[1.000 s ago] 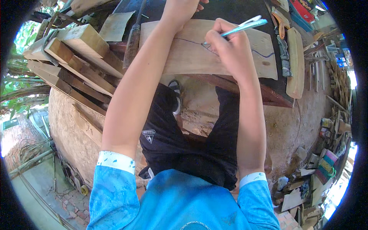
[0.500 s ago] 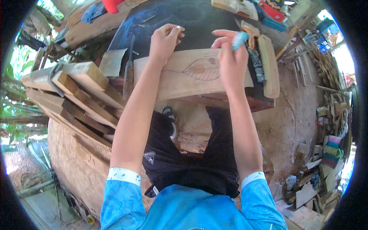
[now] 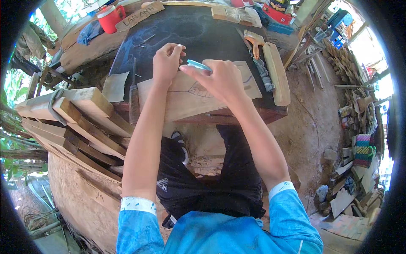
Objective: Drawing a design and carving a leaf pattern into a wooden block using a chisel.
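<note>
My left hand rests at the far left edge of a pale wooden board, its fingers curled on something I cannot make out. My right hand grips a light blue pen above the board, near my left hand. A leaf outline with veins and a wavy line is drawn on the board, partly hidden by my right hand. The board lies along the front edge of a dark worktable. A long file-like tool and a pale sheet lie left of it.
Stacked timber stands at left. A paintbrush, grey wrapped tool and wooden block lie at right. A red mug, blue cloth and red-and-blue boxes sit behind. Scrap wood lies at lower right.
My right hand has lifted from drawing and moved left beside my left hand with the pen. The view has shifted, bringing more of the table's far side into sight.
</note>
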`<state>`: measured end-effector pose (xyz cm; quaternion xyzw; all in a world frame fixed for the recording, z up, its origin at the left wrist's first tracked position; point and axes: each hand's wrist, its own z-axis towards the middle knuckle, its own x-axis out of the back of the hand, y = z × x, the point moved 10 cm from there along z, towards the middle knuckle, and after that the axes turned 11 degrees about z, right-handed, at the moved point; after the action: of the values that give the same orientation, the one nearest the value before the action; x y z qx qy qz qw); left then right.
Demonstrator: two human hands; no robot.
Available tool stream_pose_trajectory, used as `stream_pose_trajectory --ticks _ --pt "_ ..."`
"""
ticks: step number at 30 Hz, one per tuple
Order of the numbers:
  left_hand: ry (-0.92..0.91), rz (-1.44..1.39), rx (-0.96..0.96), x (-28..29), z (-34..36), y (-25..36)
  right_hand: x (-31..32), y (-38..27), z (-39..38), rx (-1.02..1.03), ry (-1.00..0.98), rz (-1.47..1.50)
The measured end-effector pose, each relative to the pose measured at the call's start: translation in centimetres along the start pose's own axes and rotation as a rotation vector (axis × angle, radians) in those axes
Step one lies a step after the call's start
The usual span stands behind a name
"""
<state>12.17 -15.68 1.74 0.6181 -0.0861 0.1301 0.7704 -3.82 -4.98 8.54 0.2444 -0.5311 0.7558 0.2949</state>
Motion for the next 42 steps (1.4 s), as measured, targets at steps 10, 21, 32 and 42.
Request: stream_pose_trajectory --ticks 10,21,32,42 --pt "0.017 0.095 -0.066 0.1 -0.4 1.4 -0.2 1.7 2.0 -0.056 -0.018 -0.199" --pt "-0.018 0.134 0.002 -0.2 -0.2 0.7 3.6 5.2 3.6 0.136 0.305 -0.171" --pt "0.018 0.206 -0.055 0.0 -0.2 1.0 13.6 11.6 -1.9 -0.212 0.311 -0.846" --pt "0.126 0.211 -0.093 1.2 -0.5 1.6 12.0 16.2 -3.5 -0.520 0.211 -0.668"
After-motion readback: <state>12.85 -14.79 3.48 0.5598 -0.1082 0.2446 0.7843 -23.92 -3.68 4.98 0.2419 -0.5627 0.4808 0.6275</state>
